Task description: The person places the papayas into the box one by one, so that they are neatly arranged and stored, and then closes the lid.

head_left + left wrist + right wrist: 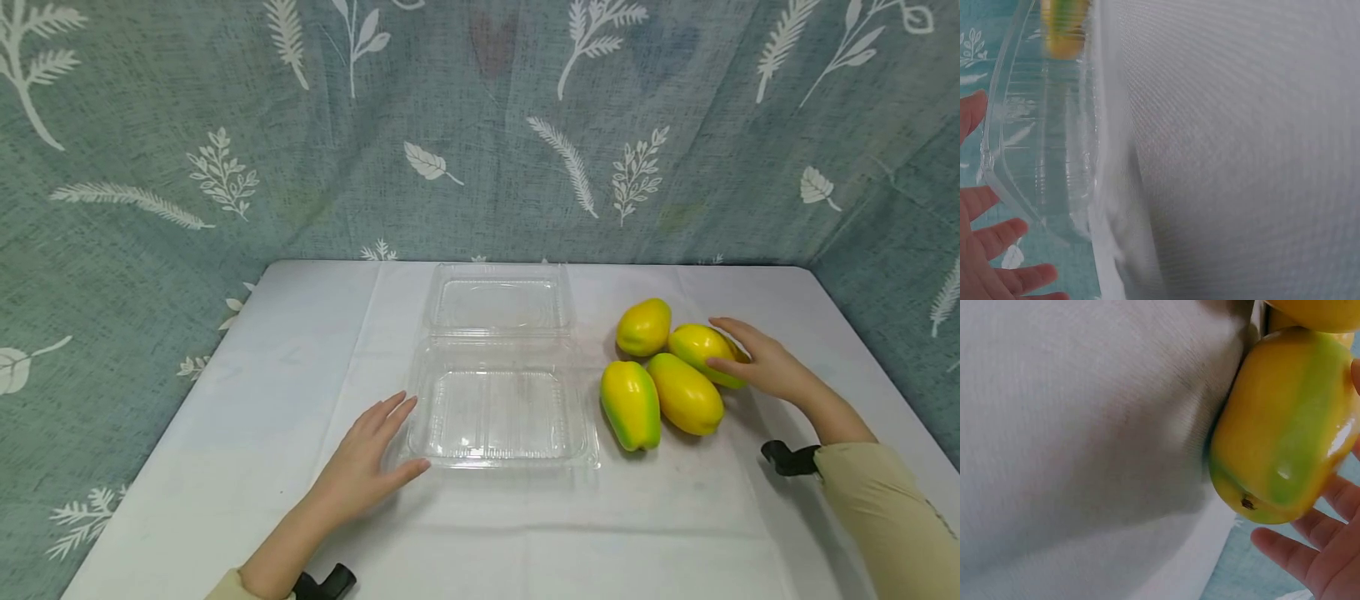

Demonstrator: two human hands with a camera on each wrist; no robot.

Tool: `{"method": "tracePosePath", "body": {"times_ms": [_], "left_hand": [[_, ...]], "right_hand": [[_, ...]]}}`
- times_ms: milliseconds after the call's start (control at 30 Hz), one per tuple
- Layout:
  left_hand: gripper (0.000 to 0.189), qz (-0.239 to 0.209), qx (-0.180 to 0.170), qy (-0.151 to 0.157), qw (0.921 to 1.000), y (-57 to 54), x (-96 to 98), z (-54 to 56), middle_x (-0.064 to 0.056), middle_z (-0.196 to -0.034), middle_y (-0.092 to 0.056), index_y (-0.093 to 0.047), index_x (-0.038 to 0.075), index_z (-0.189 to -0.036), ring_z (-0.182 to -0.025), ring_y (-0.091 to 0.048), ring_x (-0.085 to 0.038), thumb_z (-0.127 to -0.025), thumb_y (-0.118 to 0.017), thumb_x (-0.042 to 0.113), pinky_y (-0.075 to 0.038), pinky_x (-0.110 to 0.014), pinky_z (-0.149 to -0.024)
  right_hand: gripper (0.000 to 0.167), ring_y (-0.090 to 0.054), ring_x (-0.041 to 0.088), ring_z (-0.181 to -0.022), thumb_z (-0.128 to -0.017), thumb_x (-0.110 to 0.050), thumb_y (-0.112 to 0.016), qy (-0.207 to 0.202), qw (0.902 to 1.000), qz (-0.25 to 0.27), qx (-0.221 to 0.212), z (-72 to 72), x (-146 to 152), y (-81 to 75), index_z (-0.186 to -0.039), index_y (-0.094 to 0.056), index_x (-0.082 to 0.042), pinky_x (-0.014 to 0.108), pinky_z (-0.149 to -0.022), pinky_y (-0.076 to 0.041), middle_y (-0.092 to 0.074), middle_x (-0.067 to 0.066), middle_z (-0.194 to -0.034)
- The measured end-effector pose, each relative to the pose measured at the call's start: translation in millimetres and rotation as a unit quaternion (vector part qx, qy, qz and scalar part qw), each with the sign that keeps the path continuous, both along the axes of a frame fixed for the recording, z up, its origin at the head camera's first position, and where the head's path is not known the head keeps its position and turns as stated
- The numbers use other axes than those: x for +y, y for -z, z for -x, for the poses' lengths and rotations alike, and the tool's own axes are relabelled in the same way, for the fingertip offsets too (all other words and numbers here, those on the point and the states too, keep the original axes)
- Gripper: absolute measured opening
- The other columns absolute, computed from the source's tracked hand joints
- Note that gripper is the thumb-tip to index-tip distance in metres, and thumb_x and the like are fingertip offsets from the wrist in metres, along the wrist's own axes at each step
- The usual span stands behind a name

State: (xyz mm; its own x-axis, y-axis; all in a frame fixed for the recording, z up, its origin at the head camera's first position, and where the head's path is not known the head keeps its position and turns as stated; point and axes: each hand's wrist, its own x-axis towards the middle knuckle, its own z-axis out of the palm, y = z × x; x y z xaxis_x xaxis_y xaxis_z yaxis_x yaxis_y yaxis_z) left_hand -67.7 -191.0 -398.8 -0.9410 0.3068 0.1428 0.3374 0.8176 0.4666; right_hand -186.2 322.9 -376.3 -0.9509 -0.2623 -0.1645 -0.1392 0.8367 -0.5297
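Observation:
A clear plastic clamshell box (495, 417) lies spread open on the white cloth, its lid (501, 302) folded back away from me. Beside its left edge is my left hand (366, 462), fingers spread and holding nothing; the left wrist view has the fingers close to the box's rim (999, 181). To the right of the box sit several yellow-green mangoes. My right hand (767, 360) is at the rightmost mango (696, 343), thumb and fingers spread about it. In the right wrist view this mango (1282, 431) shows its stem end, with fingers loosely extended alongside.
Another mango (643, 327) lies at the back of the group, with two more, one (630, 406) nearest the box and one (686, 394) next to it. A leaf-patterned green curtain (480, 142) hangs behind the white-covered table (600, 533).

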Motion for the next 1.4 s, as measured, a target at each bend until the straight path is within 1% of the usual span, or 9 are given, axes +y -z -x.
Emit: {"method": "tracePosePath", "body": {"times_ms": [233,433,600,767,967,1067,1200,1400], "left_hand": [[0.066,-0.025,-0.026,-0.007,0.9993,0.9,-0.2,0.4,-0.005,-0.146,-0.031,-0.043,0.012,-0.134,-0.131,-0.03,-0.03,-0.08,-0.067,0.041,-0.033,-0.055,-0.098],[0.067,-0.027,-0.025,-0.006,0.9993,1.8,-1.4,1.2,-0.004,-0.146,-0.031,-0.043,0.013,-0.134,-0.132,-0.029,-0.03,-0.079,-0.068,0.041,-0.034,-0.056,-0.098],[0.07,-0.03,-0.033,0.003,0.999,1.8,-3.7,6.3,-0.004,-0.147,-0.029,-0.041,0.013,-0.136,-0.132,-0.027,-0.032,-0.079,-0.068,0.043,-0.033,-0.059,-0.097],[0.07,-0.037,-0.044,0.009,0.9983,2.4,-5.4,13.8,-0.005,-0.147,-0.029,-0.04,0.015,-0.137,-0.133,-0.026,-0.034,-0.08,-0.067,0.044,-0.033,-0.061,-0.096],[0.072,-0.043,-0.051,0.016,0.9976,3.2,-6.9,20.6,-0.005,-0.148,-0.027,-0.039,0.014,-0.138,-0.134,-0.023,-0.036,-0.079,-0.067,0.044,-0.03,-0.062,-0.098],[0.073,-0.046,-0.062,0.019,0.9968,3.4,-8.4,22.1,-0.003,-0.15,-0.024,-0.038,0.016,-0.139,-0.135,-0.02,-0.038,-0.078,-0.068,0.044,-0.028,-0.064,-0.097],[0.074,-0.038,-0.068,0.023,0.9967,3.3,-10.6,23.0,0.0,-0.151,-0.022,-0.038,0.021,-0.139,-0.135,-0.017,-0.041,-0.077,-0.068,0.047,-0.027,-0.067,-0.095],[0.076,-0.022,-0.064,0.029,0.9973,1.9,-13.8,22.2,0.003,-0.151,-0.021,-0.038,0.023,-0.139,-0.135,-0.018,-0.041,-0.075,-0.068,0.052,-0.028,-0.068,-0.094]], "right_hand": [[0.078,-0.022,0.051,-0.127,-0.089,-0.043,-0.056,0.002,0.9998,0.014,-0.013,3.1,2,6.3,-0.14,-0.022,0.005,0.067,-0.097,-0.023,-0.023,0.032,-0.141],[0.083,-0.029,0.049,-0.123,-0.087,-0.047,-0.056,0.011,0.9991,0.015,-0.038,4.5,3,10.5,-0.143,-0.016,0.001,0.065,-0.095,-0.027,-0.024,0.033,-0.141],[0.087,-0.033,0.048,-0.119,-0.087,-0.048,-0.056,0.016,0.9982,0.014,-0.056,5.8,5,13.9,-0.144,-0.011,-0.001,0.064,-0.092,-0.031,-0.025,0.034,-0.139],[0.088,-0.034,0.047,-0.118,-0.086,-0.048,-0.058,0.015,0.9983,0.016,-0.053,6.2,6,14.5,-0.144,-0.011,-0.001,0.064,-0.093,-0.031,-0.025,0.034,-0.139],[0.088,-0.034,0.048,-0.118,-0.085,-0.047,-0.059,0.015,0.9986,0.02,-0.047,5.5,5,13.7,-0.144,-0.013,0.0,0.064,-0.093,-0.031,-0.025,0.034,-0.139],[0.087,-0.033,0.049,-0.119,-0.085,-0.046,-0.059,0.015,0.9988,0.019,-0.043,5.0,5,12.9,-0.144,-0.014,0.0,0.065,-0.093,-0.03,-0.025,0.034,-0.139],[0.086,-0.031,0.05,-0.12,-0.085,-0.045,-0.06,0.017,0.999,0.018,-0.038,4.0,5,10.9,-0.144,-0.015,-0.001,0.066,-0.093,-0.028,-0.025,0.034,-0.139],[0.084,-0.033,0.049,-0.118,-0.086,-0.042,-0.06,0.013,0.9995,0.016,-0.026,3.8,9,5.6,-0.144,-0.016,-0.001,0.065,-0.092,-0.031,-0.026,0.033,-0.139]]}}
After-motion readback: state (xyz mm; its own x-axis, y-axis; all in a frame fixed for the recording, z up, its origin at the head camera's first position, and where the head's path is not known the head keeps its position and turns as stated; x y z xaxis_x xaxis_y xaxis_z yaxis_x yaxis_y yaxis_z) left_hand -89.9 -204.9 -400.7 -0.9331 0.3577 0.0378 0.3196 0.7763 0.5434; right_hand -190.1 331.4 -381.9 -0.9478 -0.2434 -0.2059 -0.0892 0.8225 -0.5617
